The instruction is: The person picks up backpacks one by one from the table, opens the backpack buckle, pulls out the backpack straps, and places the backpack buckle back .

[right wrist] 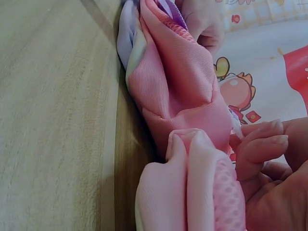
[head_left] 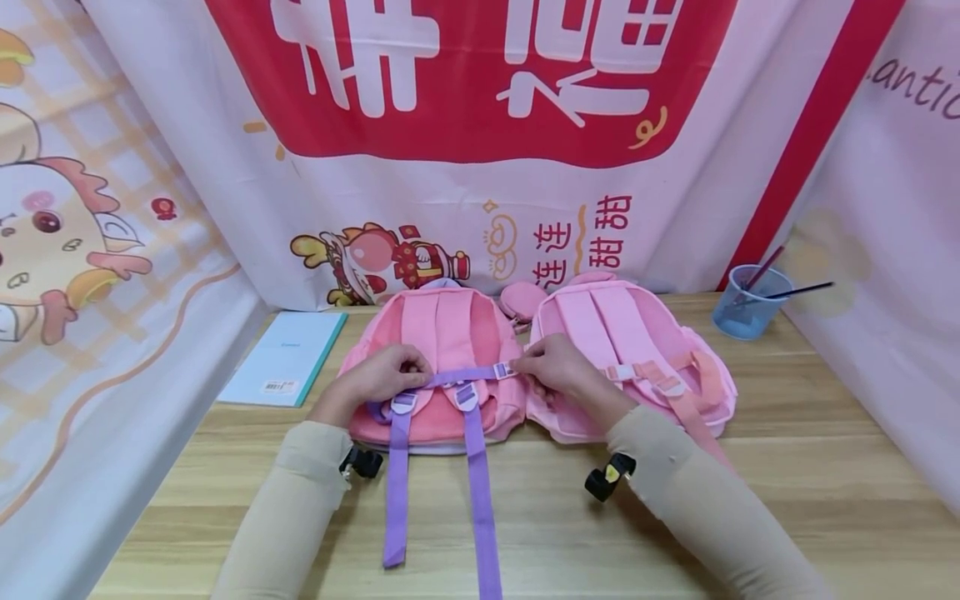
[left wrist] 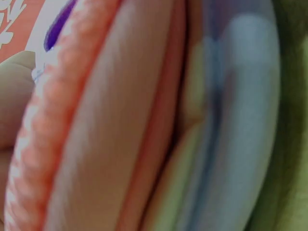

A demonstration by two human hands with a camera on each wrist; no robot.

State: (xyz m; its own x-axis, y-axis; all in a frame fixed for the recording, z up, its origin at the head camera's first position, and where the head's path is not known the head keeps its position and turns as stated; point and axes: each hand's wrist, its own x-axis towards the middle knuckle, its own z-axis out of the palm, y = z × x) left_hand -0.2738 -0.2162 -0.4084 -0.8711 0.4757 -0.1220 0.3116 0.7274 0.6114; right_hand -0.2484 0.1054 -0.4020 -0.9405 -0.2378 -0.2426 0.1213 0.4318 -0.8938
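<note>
A coral-pink backpack (head_left: 491, 417) lies with its strap side up on the wooden table. Across it runs a purple chest strap (head_left: 468, 375), held taut between both hands. My left hand (head_left: 382, 372) pinches this strap near its left end. At the other end, the fingers of my right hand (head_left: 558, 367) pinch the white buckle (head_left: 503, 370). Two purple straps (head_left: 480, 483) hang from white adjusters toward the table's front. In the right wrist view, the right hand's fingers (right wrist: 262, 149) are curled beside the bag's edge. The left wrist view is mostly filled by the blurred coral mesh (left wrist: 53, 120).
A second, lighter pink backpack (head_left: 551, 421) with coral straps lies against the first on the right. A small round pink pouch (head_left: 521, 300) sits behind them. A light-blue notebook (head_left: 281, 354) lies left; a blue cup (head_left: 744, 310) with pencils stands back right. Printed curtains surround the table.
</note>
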